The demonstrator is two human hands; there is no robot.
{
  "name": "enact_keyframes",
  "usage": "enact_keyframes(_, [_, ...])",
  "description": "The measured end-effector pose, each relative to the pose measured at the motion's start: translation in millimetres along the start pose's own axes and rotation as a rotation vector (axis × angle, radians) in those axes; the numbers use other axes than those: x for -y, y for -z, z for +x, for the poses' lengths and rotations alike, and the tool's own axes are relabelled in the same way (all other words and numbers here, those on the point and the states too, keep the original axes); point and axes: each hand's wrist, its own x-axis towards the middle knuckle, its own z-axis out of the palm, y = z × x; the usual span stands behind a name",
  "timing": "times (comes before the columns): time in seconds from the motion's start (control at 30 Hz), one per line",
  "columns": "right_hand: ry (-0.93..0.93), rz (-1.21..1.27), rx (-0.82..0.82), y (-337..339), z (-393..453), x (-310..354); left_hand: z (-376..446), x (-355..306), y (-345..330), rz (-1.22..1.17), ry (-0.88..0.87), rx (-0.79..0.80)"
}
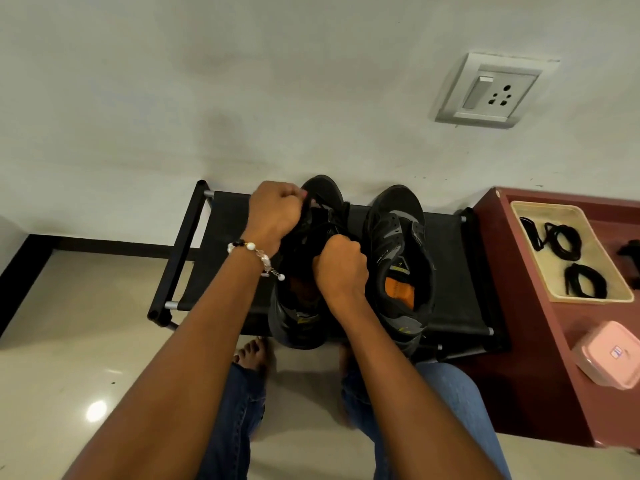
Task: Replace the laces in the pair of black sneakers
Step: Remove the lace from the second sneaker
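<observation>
Both my hands are curled tight over the left sneaker (301, 306), which sits on the black shoe rack (457, 282) against the wall, its partner, the right sneaker (401, 258), just beside it at three o'clock. My left hand (275, 211) pinches something dark up near the toe end at twelve o'clock, I judge the lace; my right hand (341, 268) is fisted over the tongue area, fingers folded under, and what they grip is hidden from me.

The trouble I foresee: black lace on black shoe in dim light, so I could pull the wrong strand and cinch it instead of freeing it. A hard tug could also drag the sneaker off the rack's front edge toward my feet, or knock its neighbour. The coiled black laces (585, 280) wait in the beige tray (519, 209) on the maroon counter (512, 341) at three o'clock, well apart.
</observation>
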Motion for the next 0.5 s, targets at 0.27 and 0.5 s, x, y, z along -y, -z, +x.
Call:
enact_keyframes(0.27, [0.001,0.015,-0.008,1.0,-2.8,1.2,-17.7,-33.6,41.3,-1.117,-0.073,0.157])
enact_keyframes(0.5, [0.002,-0.004,0.001,2.0,-1.7,2.0,0.8,-0.4,14.9,0.060,-0.144,-0.011])
